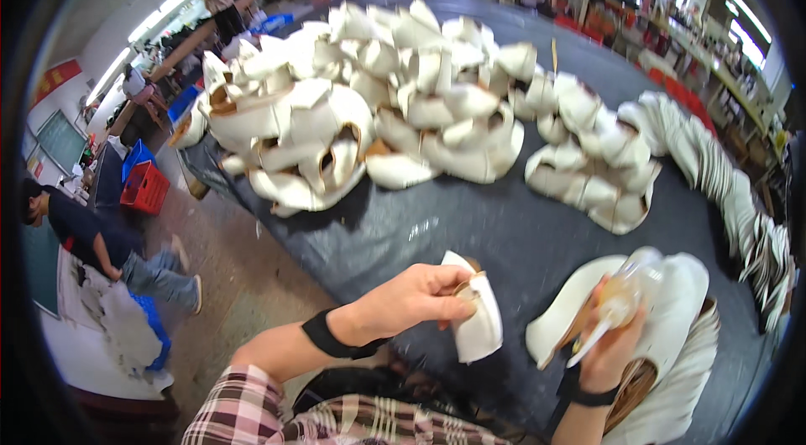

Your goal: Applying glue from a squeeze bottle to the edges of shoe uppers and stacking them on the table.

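Spread beneath the work: dark-covered table (537,253). Heaped across its far side: pile of curved white pieces (445,101). Curving along the right side: overlapping white row (739,210). Nearer, beside and below the right hand (617,353): larger stacked pieces (684,285).

Grasped in right hand, fingers wrapped around: clear squeeze bottle (645,267), amber-tinted. Pinched between thumb and fingers of left hand (407,298), at its upper part: small white piece (480,332), over the near part of the table, apart from bottle.

Step in hand, by judgement: probably dispensing from bottle onto small white piece. Best done by pinching close to one edge, turning the working face toward nozzle (594,340) before squeezing, then pressing lightly and travelling evenly, well off the clean white outside. Between passes, tip upward to avoid drips on stacked pieces.

Orientation. Bottle: long axis slanting from far right to near left, nozzle downward. Small white piece: long axis steep, far-left to near-right, free end toward wearer; tan patch at top edge. Nozzle tip: not touching piece.
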Available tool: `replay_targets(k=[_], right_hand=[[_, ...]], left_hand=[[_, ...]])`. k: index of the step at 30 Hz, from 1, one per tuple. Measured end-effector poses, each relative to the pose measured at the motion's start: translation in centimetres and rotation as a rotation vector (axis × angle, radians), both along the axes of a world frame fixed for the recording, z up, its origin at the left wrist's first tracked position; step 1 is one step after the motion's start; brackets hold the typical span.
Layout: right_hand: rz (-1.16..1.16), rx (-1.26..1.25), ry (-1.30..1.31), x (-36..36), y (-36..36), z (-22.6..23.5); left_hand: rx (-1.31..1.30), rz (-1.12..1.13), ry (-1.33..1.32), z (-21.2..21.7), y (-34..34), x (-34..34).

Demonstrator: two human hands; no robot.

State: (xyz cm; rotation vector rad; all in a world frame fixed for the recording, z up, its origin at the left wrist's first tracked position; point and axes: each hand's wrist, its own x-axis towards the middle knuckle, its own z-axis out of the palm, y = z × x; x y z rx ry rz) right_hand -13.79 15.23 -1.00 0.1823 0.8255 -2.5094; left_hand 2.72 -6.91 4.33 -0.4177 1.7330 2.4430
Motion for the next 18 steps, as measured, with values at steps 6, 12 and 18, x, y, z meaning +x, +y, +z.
replay_targets(k=[6, 12, 18], right_hand=[[0.160, 0.060, -0.156, 0.5, -0.7, 0.1], [0.078, -0.001, -0.223, -2.1, 0.9, 1.4], [0.037, -0.093, -0.172, -2.4, 2.1, 1.0]], left_hand=[[-0.255, -0.104, 0.121, 10.8, -3.3, -1.5], [-0.841, -0.159, 0.366, 18.1, -6.6, -9.1], [-1.297, 0.045, 0.428, 17.8, -14.7, -19.8]])
